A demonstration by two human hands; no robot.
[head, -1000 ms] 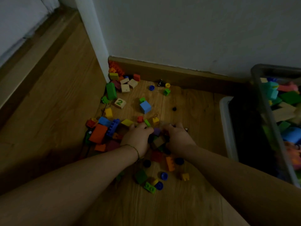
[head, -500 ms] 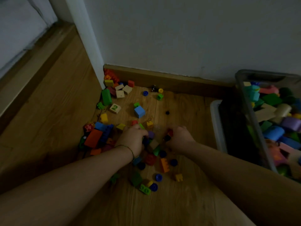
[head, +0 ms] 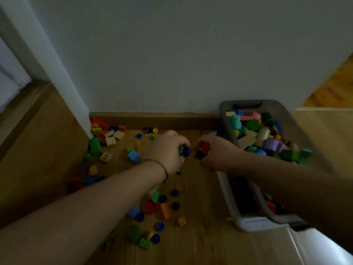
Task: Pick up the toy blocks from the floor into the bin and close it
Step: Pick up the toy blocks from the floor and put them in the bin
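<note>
Fingers of your left hand curl round a blue-and-green clump; your right hand pinches red and black pieces. Both grips look full & seem clear of the floor, mid-frame. The bin lies to frame right of both, open-topped, its long axis running from upper centre-right twd lower right. Right hand is nearer, just beside the bin's near wall; left must cross farther. Plenty of loose blocks lie at lower centre & upper left.
</note>
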